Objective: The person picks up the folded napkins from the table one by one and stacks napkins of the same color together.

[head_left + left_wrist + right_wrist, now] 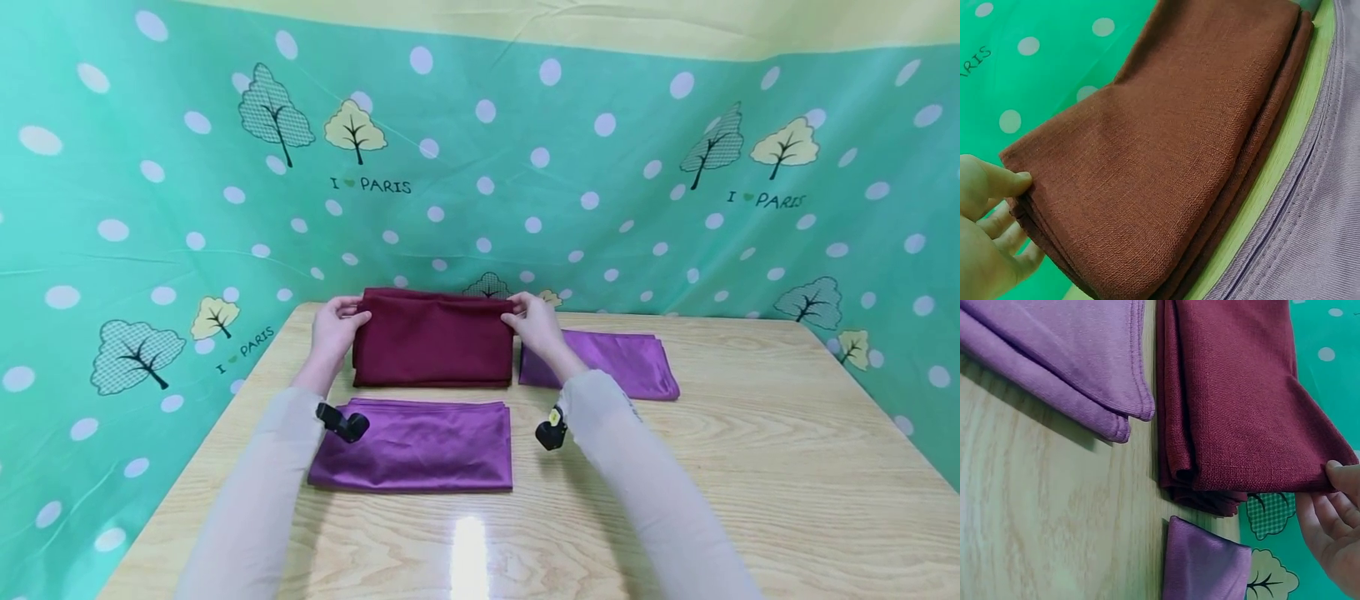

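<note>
A folded dark red cloth (435,342) lies at the back of the table, its far edge lifted. My left hand (335,327) pinches the far left corner, thumb on top and fingers beneath. At the far right corner, my right hand (536,321) grips the same cloth between thumb and fingers. Seen from the left wrist, the cloth (1147,150) shows several stacked layers along its near fold. The right wrist view shows its raised corner (1310,469) stretched out by the thumb, with lower layers bunched below.
A folded purple cloth (435,450) lies in front, under my left wrist camera. Another folded purple cloth (622,362) lies to the right, partly behind my right forearm. A green dotted curtain (487,158) hangs along the far edge of the wooden table (787,433).
</note>
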`<state>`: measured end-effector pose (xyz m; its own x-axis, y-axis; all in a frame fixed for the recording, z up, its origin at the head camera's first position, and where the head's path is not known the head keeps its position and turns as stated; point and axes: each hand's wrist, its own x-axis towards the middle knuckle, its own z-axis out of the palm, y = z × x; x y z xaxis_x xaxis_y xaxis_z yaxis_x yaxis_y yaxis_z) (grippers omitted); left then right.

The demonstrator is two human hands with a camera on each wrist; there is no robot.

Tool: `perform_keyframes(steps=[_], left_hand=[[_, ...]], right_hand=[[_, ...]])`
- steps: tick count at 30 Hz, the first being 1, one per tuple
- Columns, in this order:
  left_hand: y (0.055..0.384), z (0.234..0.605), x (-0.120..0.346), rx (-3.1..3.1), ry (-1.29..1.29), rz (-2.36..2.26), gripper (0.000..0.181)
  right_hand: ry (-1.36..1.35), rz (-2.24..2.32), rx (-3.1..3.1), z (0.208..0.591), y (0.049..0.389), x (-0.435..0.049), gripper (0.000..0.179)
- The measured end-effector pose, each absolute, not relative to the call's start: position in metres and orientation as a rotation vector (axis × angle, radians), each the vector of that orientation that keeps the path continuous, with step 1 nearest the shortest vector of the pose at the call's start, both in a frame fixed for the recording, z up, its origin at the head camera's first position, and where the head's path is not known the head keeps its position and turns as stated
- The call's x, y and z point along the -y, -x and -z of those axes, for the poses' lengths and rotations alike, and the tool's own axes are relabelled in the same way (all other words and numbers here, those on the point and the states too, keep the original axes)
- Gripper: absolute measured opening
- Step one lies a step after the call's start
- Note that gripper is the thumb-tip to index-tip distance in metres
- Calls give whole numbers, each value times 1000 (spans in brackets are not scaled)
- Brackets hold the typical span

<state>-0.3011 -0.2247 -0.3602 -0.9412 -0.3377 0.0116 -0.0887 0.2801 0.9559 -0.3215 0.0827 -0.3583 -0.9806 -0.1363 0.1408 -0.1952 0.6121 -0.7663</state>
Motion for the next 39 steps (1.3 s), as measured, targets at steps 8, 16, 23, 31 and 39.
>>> perform_keyframes(steps=[8, 16, 23, 31, 39], left_hand=[[305, 362, 221, 2341, -402, 1709, 38], [305, 364, 217, 2354, -463, 1687, 38], [306, 364, 215, 2349, -496, 1715, 38], [308, 367, 214, 2387, -474, 1688, 37], [309, 369, 214, 2389, -472, 1703, 37]], right_hand=[[-278, -1359, 2749, 365, 322, -82, 34], [-282, -1391, 2760, 368, 322, -82, 36], [-276, -1461, 2774, 370, 322, -83, 42], [-270, -1506, 2775, 375, 322, -82, 49], [-266, -1514, 2768, 380, 322, -81, 54]])
